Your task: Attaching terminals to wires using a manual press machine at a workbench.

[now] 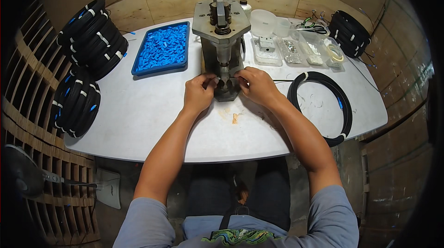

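A metal bench press (223,28) stands at the middle of the table, its ram pointing down at a small base. My left hand (199,93) is at the left side of that base, thumb and fingers pinched together. What it holds, if anything, is too small to make out. On the other side my right hand (257,85) pinches a thin black cable (283,80) close under the ram. That cable runs right to a black cable coil (348,114), bound with white ties and with a blue connector on it. The cable's tip is hidden by the fingers and the press.
Stacks of black cable coils (104,51) sit at the left, another stack (349,33) at the back right. A blue tray (136,70) holds many small blue parts. Clear plastic boxes (268,61) of small parts stand right of the press. An orange scrap (235,118) lies in front.
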Tool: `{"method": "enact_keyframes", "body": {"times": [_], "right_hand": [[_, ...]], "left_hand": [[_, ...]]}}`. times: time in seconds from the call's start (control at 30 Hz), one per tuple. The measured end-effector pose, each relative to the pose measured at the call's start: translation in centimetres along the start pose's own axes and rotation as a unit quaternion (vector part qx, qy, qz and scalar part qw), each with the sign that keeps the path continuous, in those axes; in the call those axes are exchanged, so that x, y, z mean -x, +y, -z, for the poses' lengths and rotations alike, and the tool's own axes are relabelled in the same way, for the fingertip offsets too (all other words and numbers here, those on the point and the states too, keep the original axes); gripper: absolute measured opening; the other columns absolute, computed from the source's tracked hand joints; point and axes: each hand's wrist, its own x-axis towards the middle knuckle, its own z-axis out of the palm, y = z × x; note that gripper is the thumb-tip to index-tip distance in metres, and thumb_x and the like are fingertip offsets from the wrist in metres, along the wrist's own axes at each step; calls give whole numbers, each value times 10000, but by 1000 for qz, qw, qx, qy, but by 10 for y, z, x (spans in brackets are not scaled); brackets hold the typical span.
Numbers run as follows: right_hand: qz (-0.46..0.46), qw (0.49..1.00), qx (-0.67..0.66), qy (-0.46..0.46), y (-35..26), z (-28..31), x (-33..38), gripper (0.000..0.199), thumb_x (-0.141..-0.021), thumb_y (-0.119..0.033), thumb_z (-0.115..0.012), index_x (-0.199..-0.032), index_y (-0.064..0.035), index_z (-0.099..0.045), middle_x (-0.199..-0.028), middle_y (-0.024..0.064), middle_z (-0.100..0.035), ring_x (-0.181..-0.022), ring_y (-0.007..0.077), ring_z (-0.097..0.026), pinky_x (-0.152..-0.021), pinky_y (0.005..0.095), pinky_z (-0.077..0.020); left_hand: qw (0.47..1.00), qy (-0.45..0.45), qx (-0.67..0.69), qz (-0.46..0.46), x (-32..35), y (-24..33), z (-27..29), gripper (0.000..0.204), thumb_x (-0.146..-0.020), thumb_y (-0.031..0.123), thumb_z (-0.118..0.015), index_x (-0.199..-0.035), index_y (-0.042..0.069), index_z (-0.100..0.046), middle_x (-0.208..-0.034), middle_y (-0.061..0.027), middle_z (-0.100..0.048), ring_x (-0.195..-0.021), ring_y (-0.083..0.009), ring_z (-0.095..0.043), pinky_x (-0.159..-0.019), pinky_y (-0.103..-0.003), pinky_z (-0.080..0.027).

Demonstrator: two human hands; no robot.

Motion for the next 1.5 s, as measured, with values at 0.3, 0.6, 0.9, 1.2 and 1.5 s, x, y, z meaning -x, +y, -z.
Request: {"method": "enact_keyframes", "body": {"times": [0.3, 0.6, 0.9, 1.2, 1.5], "right_hand": [[-23, 1000, 11, -2, -3, 1, 0, 138, -781, -78, -607, -912, -68, -648, -822, 108, -627, -800, 306, -628, -683, 399, -518], [-16, 1000, 1, -6, -1, 1, 0, 142, -788, -88, -609, -919, -57, -654, -844, 117, -644, -791, 316, -636, -692, 400, -523], [0, 1000, 7, -2, -1, 1, 0, 153, -752, -75, -620, -901, -70, -651, -818, 97, -639, -774, 301, -635, -669, 392, -520], [-3, 1000, 6, 0, 1, 0, 0, 169, -724, -61, -621, -890, -82, -647, -781, 85, -618, -748, 289, -627, -647, 385, -515], [-8, 1000, 5, -5, 4, -2, 0, 180, -723, -69, -620, -892, -107, -670, -768, 80, -610, -744, 287, -625, -646, 386, -514]], "left_hand": [[1000, -1, -18, -3, 0, 2, 1, 150, -831, 88, -652, -937, -5, -703, -735, -141, -695, -652, -184, -680, -635, -283, -522], [1000, -7, -18, 3, 0, 4, 1, 160, -848, 87, -645, -952, -21, -699, -738, -116, -700, -672, -142, -674, -632, -263, -510], [1000, -9, -17, 8, 0, 4, 1, 162, -851, 82, -641, -960, -22, -698, -740, -114, -700, -679, -141, -675, -635, -262, -510], [1000, -8, -18, 5, 0, 3, 1, 158, -848, 77, -646, -962, -20, -698, -739, -111, -699, -678, -135, -673, -635, -256, -508], [999, -7, -31, -6, -1, -1, 1, 155, -835, 85, -655, -943, -17, -701, -735, -105, -700, -669, -128, -668, -639, -251, -507]]}}
